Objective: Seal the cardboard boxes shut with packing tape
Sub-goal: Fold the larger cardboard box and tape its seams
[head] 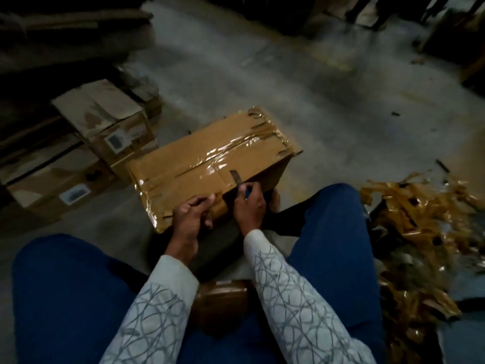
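Observation:
A brown cardboard box (207, 164) lies on the concrete floor between my knees, with shiny clear packing tape (231, 145) running along its top seam and over its corners. My right hand (249, 206) is shut on a utility knife (239, 183) with a blue handle; its blade rests on the top of the box at the near edge. My left hand (191, 216) grips the box's near edge beside it. A brown tape roll (223, 298) sits on my lap below my forearms.
Several taped, labelled cardboard boxes (105, 122) are stacked on the floor at the left. A heap of crumpled brown tape scraps (420, 232) lies at the right. Flattened cardboard (65, 27) is piled at the far left. My blue-trousered knees flank the box.

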Demonstrator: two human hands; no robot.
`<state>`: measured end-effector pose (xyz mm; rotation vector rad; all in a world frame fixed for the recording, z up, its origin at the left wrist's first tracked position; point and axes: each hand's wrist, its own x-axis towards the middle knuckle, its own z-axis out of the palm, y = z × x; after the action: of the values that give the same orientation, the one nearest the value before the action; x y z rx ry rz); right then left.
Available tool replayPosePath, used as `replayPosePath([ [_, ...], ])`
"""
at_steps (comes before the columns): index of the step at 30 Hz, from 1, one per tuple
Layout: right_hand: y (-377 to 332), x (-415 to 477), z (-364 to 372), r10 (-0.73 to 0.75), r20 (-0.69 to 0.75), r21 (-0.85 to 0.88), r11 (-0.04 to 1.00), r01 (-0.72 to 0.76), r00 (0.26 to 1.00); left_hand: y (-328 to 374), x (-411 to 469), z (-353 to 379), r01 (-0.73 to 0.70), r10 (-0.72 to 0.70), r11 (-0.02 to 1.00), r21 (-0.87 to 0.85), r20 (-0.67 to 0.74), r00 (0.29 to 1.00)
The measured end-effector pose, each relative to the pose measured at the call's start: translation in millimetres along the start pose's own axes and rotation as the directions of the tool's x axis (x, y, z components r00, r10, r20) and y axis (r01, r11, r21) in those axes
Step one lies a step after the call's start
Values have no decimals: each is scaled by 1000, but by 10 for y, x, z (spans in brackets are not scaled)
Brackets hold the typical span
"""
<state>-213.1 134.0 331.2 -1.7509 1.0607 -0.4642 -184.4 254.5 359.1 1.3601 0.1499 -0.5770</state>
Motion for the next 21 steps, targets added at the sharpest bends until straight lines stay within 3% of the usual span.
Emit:
replayPosePath([
  [5, -237, 245, -330, 25, 132, -29, 999, -21, 991, 335, 265, -69, -79, 48, 981, 177, 174, 984],
  [9, -349, 387, -453, 0, 177, -11, 1000, 2, 984, 517, 476, -174, -94, 40, 976, 197, 261, 964],
  [12, -383, 516, -473, -30, 260, -92, 994, 55, 965, 503, 586, -292, -88, 31, 979, 183, 290, 956],
  [16, -487, 769, -492, -127, 417, -216, 948, 234, 900, 287, 657, -450, -65, 37, 988, 140, 193, 980],
  [21, -411, 1073, -489, -197, 518, -405, 801, 442, 832, 202, 757, -527, -264, 277, 933, 246, -19, 961],
])
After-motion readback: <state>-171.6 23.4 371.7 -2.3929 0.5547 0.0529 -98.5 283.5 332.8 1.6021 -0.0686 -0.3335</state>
